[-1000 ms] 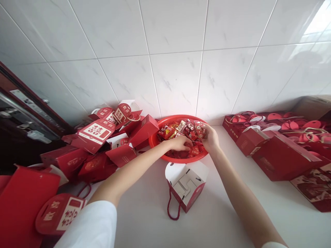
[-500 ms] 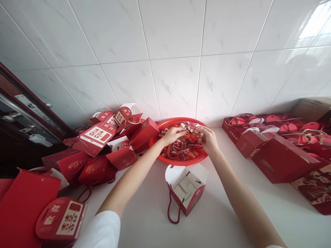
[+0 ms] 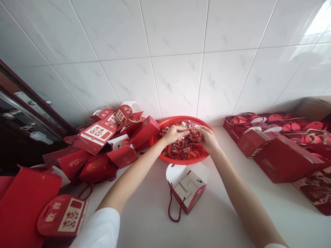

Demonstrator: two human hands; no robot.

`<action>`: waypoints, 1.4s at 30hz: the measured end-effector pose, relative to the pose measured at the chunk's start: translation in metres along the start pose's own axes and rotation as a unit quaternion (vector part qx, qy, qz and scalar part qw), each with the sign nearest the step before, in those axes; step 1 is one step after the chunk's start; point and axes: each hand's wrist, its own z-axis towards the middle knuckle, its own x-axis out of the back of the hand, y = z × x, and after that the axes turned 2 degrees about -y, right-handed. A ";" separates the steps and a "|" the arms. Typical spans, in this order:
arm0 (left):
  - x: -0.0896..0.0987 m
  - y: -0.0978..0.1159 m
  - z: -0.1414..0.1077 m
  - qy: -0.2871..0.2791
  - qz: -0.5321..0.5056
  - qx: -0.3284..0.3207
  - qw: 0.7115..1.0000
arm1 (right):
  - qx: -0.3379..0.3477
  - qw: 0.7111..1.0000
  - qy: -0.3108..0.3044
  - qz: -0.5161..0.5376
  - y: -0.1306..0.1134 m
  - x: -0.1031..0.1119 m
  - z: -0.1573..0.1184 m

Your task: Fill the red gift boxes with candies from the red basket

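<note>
Over a red plastic basket (image 3: 165,160) heaped with red-wrapped candies (image 3: 184,151), both hands work close together. My left hand (image 3: 176,134) has thumb and fingers pinched together, pointing right; what lies between them is too small to make out. Opposite it, my right hand (image 3: 209,139) is closed on a red wrapped candy (image 3: 196,134) at its fingertips. In front of the basket stands an open red gift box (image 3: 195,199) with white inner walls. Its flaps are up, a dark red cord handle hangs on its left, and its floor shows bare.
At left, red gift boxes (image 3: 95,134) pile up against the tiled wall (image 3: 176,82), some with flaps open. More red boxes (image 3: 284,156) with cord handles stand in rows at right. A dark door frame (image 3: 31,106) borders the left side of the white countertop (image 3: 144,213).
My left hand has shifted slightly right, bringing its fingertips closer to those of my right hand. The gift box and basket stay in place; the view has tilted a little.
</note>
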 end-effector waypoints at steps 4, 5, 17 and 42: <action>0.000 0.002 -0.001 -0.001 -0.013 0.011 1.000 | 0.005 1.000 0.008 -0.008 0.000 0.000 0.000; 0.000 0.002 -0.001 -0.001 -0.018 0.011 1.000 | 0.005 1.000 0.010 -0.010 0.001 0.000 0.000; 0.003 -0.008 -0.007 -0.228 0.258 0.195 0.919 | 0.041 0.996 0.077 0.013 0.005 0.000 0.004; -0.007 0.035 -0.045 0.115 -0.129 0.028 0.985 | 0.012 0.996 -0.073 -0.042 -0.023 -0.013 -0.023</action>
